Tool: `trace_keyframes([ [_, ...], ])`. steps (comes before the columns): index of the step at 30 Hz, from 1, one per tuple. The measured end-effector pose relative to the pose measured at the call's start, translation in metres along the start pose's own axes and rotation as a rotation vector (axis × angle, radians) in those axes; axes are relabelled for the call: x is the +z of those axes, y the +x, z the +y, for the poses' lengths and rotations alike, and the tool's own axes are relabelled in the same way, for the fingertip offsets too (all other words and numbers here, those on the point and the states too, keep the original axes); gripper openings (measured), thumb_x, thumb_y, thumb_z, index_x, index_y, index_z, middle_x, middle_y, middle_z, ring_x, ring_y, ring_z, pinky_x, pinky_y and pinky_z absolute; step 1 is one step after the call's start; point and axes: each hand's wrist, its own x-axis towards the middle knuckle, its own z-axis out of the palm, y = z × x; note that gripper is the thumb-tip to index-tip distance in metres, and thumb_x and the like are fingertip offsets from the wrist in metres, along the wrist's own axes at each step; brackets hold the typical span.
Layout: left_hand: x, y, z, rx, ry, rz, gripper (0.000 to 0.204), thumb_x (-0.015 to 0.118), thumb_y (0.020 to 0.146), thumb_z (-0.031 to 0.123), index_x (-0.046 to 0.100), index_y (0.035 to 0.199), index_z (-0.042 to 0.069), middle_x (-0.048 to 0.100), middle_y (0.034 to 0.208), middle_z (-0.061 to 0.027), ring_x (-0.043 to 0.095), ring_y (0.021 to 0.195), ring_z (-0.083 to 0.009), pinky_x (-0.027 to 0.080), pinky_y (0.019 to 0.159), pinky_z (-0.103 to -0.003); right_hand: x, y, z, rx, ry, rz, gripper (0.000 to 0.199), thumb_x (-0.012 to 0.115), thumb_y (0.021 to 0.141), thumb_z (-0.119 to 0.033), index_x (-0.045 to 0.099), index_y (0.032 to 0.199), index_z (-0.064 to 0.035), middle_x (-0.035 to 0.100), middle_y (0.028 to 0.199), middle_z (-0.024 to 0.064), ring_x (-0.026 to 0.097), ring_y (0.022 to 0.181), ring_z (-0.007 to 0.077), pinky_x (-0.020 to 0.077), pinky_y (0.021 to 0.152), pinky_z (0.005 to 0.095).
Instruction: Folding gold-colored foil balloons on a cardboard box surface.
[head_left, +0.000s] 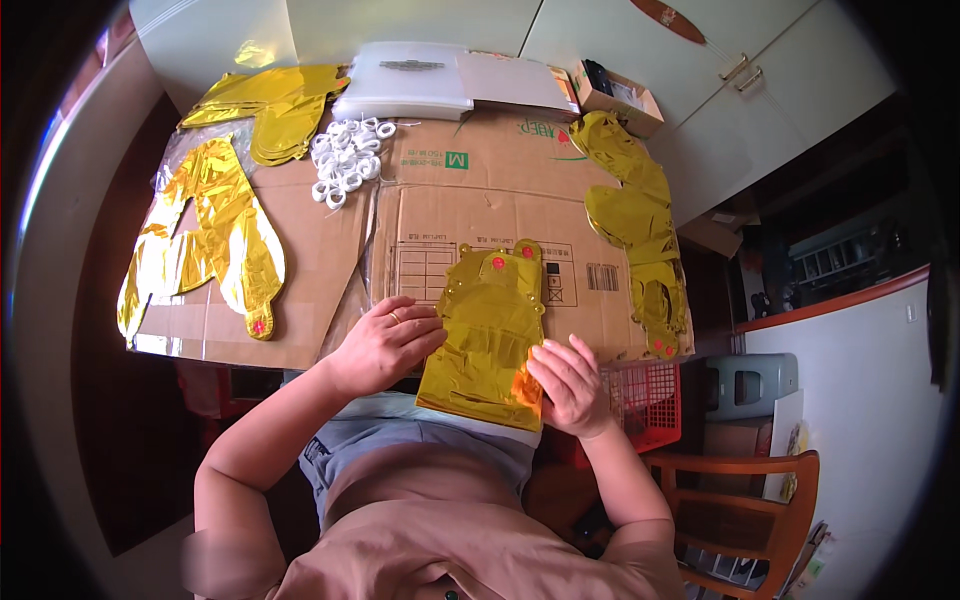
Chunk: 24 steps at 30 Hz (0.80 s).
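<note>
Left hand [385,343] lies flat with fingers pressing the left edge of a folded gold foil balloon [487,335]; right hand [568,385] pinches its lower right corner. The balloon rests at the near edge of flattened cardboard [470,195] covering the table. Beyond lie 2 other gold foil balloons [205,235] [635,215] and a heap of white plastic rings [345,160].

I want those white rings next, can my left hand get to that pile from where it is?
Probably yes. The left hand rests on the gold foil balloon, and only bare cardboard lies between it and the white rings; it would need a stretch forward.
</note>
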Motion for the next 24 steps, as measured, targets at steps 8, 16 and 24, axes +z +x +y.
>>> trace_keyframes([
  [8,-0.007,0.002,0.002,0.022,0.019,-0.023,0.031,0.074,0.08,0.011,0.068,0.11,0.003,0.07,0.107,-0.0083,0.066,0.106,-0.0252,0.048,0.099,-0.044,0.001,0.019,0.006,-0.007,-0.038,-0.015,0.023,0.073,0.084,-0.013,0.069,0.105,-0.0071,0.069,0.111,0.0073,0.065,0.106,0.0251,0.0449,0.105,0.0465],
  [16,-0.001,0.003,0.002,-0.146,-0.058,0.024,0.018,0.072,0.08,0.007,0.066,0.097,0.004,0.07,0.096,-0.0084,0.068,0.099,-0.0244,0.046,0.103,-0.047,0.001,0.033,0.015,0.106,0.219,-0.011,0.023,0.075,0.078,-0.011,0.068,0.1,-0.0083,0.071,0.096,0.0066,0.066,0.091,0.0262,0.0478,0.095,0.046],
  [24,0.0,0.022,0.002,-0.525,-0.185,0.046,0.015,0.063,0.09,0.009,0.057,0.078,0.002,0.059,0.075,-0.0133,0.06,0.082,-0.0334,0.045,0.087,-0.046,0.0,0.049,0.024,0.545,0.564,-0.073,0.028,0.073,0.087,-0.008,0.063,0.112,-0.0026,0.072,0.096,0.0086,0.066,0.086,0.0233,0.0513,0.083,0.0363],
])
